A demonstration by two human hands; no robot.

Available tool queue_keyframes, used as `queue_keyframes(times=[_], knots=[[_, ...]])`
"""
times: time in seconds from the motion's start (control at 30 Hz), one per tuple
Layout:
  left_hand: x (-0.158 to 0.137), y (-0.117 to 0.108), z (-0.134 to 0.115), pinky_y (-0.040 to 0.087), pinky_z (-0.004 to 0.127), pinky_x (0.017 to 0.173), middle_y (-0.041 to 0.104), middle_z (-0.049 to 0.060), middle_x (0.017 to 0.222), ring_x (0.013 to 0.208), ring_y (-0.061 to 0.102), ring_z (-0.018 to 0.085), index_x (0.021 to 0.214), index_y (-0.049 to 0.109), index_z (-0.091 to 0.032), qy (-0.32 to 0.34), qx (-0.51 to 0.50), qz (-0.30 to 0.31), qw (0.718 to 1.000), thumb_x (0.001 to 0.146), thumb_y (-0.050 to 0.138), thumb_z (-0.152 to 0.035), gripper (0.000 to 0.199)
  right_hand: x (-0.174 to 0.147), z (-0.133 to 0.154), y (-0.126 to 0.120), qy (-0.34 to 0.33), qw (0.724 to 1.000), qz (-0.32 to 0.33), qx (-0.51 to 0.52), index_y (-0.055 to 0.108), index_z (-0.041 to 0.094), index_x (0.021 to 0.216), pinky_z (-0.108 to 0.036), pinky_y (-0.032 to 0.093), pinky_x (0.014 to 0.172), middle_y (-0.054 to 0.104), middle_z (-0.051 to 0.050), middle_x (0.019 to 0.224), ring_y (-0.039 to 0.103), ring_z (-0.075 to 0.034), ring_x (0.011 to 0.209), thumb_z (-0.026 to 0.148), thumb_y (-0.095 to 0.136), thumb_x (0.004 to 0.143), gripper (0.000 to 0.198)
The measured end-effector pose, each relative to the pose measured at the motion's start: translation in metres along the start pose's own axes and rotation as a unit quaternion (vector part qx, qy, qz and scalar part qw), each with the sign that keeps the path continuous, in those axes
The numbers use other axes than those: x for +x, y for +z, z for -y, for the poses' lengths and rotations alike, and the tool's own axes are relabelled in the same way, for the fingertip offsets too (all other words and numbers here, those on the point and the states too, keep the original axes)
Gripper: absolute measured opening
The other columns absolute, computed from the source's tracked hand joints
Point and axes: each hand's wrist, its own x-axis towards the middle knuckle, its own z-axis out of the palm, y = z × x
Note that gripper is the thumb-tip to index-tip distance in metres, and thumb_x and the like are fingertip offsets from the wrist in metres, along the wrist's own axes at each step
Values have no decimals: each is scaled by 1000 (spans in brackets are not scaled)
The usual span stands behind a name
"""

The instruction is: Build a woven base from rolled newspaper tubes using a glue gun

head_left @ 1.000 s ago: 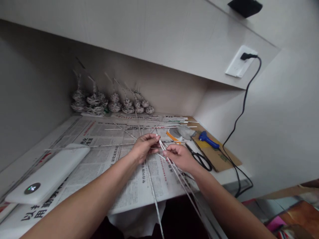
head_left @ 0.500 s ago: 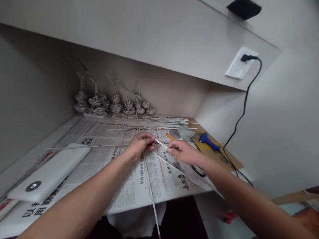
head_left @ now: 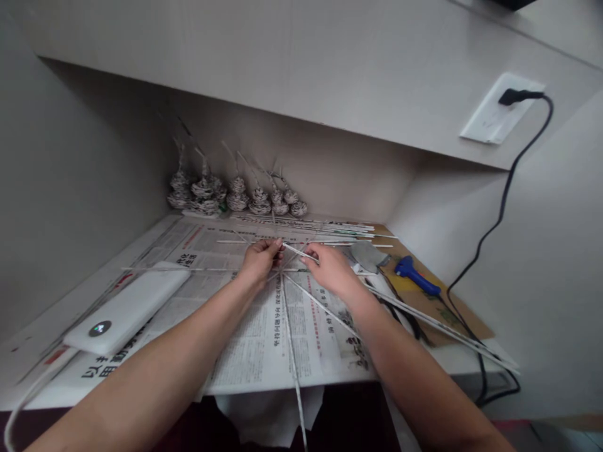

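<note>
My left hand [head_left: 262, 261] pinches the crossing of several thin rolled newspaper strips, just above the newspaper-covered table. Between the hands runs a short stretch of one paper strip [head_left: 296, 250], its other side held in the fingertips of my right hand [head_left: 328, 265]. Other strips fan out from the crossing: one [head_left: 293, 351] hangs over the table's front edge, one [head_left: 323, 306] slants under my right forearm, another points left. Past the right forearm, long pale strips [head_left: 445, 324] stretch toward the lower right. My fingers partly hide the crossing.
Several woven paper gourds [head_left: 238, 196] stand along the back wall, with loose paper strips [head_left: 339, 230] before them. A white power bank [head_left: 132, 307] lies left. At right are a blue glue gun [head_left: 417, 276], cardboard [head_left: 459, 314] and a black cable [head_left: 490, 232] plugged into a socket.
The view has shifted, so the background sits farther right. My right hand has come closer to the left, shortening the strip between them. Long strips now show beyond the right forearm.
</note>
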Motion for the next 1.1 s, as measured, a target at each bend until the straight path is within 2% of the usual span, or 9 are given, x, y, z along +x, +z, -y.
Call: queue_keyframes(times=[0.23, 0.33, 0.53, 0.8, 0.9, 1.0, 1.1], knots=[[4, -1, 3, 40, 18, 40, 55, -3, 53, 42, 47, 6, 69, 58, -13, 7, 25, -27, 999, 66, 72, -32, 24, 2, 2, 21, -3, 999, -8, -33, 65, 24, 93, -27, 34, 64, 70, -5, 80, 62, -20, 75, 37, 46, 91, 24], [4, 0, 3, 40, 18, 41, 56, -2, 56, 42, 48, 6, 68, 58, -13, 9, 35, -31, 999, 63, 74, -35, 28, -4, -1, 26, -13, 1000, -17, -10, 64, 24, 97, -26, 36, 66, 69, -4, 83, 61, -19, 76, 36, 42, 93, 26], [1, 0, 3, 37, 17, 38, 57, -2, 59, 45, 49, 7, 70, 57, -14, 16, 59, -23, 998, 60, 76, -38, 31, -10, -5, 26, -31, 997, -55, 35, 62, 23, 101, -26, 38, 76, 67, -5, 95, 60, -18, 87, 30, 41, 93, 24], [2, -5, 8, 34, 16, 35, 55, -3, 56, 43, 47, 8, 72, 54, -17, 19, 109, -9, 994, 62, 75, -38, 31, -11, -8, 25, -22, 999, -32, 6, 63, 23, 95, -26, 37, 72, 68, -6, 90, 60, -19, 82, 30, 43, 92, 22], [0, -5, 5, 37, 17, 36, 57, -1, 59, 43, 49, 8, 73, 54, -16, 9, 112, 12, 994, 67, 72, -41, 31, -10, -11, 27, -30, 999, -37, 3, 63, 22, 93, -26, 37, 71, 68, -5, 89, 60, -19, 82, 29, 43, 92, 21], [-2, -4, 0, 41, 19, 37, 59, 1, 62, 43, 51, 9, 82, 56, -15, -23, 99, 1, 995, 77, 61, -46, 32, -9, -13, 27, -33, 998, -46, -3, 63, 23, 93, -27, 37, 70, 68, -5, 87, 61, -19, 80, 29, 43, 92, 21], [-2, -3, -1, 41, 20, 38, 58, 1, 61, 43, 51, 10, 87, 57, -15, -25, 86, -9, 996, 80, 56, -48, 34, -9, -13, 25, -24, 999, -41, -8, 64, 23, 93, -26, 37, 69, 69, -5, 87, 61, -19, 80, 29, 44, 91, 21]])
